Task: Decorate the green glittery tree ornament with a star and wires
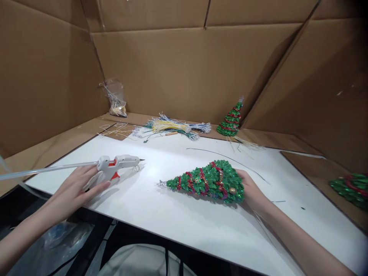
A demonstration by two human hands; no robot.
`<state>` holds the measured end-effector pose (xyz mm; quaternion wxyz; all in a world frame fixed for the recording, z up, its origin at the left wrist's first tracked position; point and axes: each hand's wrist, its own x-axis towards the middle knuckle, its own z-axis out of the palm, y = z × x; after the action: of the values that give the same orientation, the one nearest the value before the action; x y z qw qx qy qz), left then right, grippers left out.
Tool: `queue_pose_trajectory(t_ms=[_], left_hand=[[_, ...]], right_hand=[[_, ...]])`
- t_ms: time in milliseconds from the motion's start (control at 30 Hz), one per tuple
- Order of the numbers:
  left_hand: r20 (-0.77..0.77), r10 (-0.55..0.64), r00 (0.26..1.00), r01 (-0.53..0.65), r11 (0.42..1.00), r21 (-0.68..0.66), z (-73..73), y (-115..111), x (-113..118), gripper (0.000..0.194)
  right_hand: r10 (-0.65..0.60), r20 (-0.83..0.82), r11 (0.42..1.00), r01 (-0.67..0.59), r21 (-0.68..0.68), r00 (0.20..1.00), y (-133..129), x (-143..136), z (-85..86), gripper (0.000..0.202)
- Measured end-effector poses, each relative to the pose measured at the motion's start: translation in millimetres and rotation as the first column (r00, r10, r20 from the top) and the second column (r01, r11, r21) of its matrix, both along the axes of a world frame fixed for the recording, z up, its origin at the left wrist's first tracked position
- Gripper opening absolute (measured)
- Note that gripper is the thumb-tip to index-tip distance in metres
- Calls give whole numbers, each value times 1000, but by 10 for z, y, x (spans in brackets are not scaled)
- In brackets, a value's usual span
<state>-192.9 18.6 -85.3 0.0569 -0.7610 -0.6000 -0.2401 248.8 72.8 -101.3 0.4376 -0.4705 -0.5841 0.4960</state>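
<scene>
A white glue gun with a red trigger [117,162] points right, a clear glue stick running out of its rear. My left hand [79,186] is closed around its handle, near the left edge of the white board [143,207]. My right hand [249,188] grips the base of a green glittery Christmas tree [207,181] with red garlands. This tree lies on its side over the board, its silver star tip [161,184] toward the glue gun. The fingers of my right hand are mostly hidden behind the tree's base.
Bundled wires [175,126] lie at the back, with a plastic bag [116,97] to their left. A second tree [230,119] stands back right; part of another [352,188] shows at the right edge. A dark thin wire [227,156] lies on the board. Cardboard walls [161,69] surround it.
</scene>
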Motion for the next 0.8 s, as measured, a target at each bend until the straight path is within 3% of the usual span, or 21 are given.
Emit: queue_pose_trajectory(t_ms=[100, 200, 267, 333, 533, 633, 800], left_hand=[[-79, 31, 996, -25, 997, 70, 8, -154, -142, 34], [-86, 38, 996, -24, 986, 165, 50, -324, -222, 14], [-28, -4, 1000, 11, 975, 222, 62, -421, -210, 4], [44, -93, 995, 78, 959, 271, 57, -487, -135, 8], [169, -374, 912, 340, 919, 202, 47, -401, 340, 19], [65, -525, 848, 509, 843, 172, 76, -236, 630, 19], [-14, -608, 793, 608, 793, 38, 72, 10, 1098, 30]], right_hand=[[3, -13, 1000, -3, 4, 1000, -4, -4, -3, 18], [-9, -15, 1000, 9, -5, 1000, -20, -40, 22, 18], [-13, -21, 1000, 13, -5, 1000, -30, -64, 41, 18], [-10, -25, 1000, 11, 9, 1000, -34, -78, 56, 16], [-25, -8, 999, 26, 39, 1000, -13, -66, 47, 7], [-24, -1, 999, 24, 44, 1000, -3, -55, 39, 5], [-43, 38, 996, 40, 77, 998, 10, -61, 54, 3]])
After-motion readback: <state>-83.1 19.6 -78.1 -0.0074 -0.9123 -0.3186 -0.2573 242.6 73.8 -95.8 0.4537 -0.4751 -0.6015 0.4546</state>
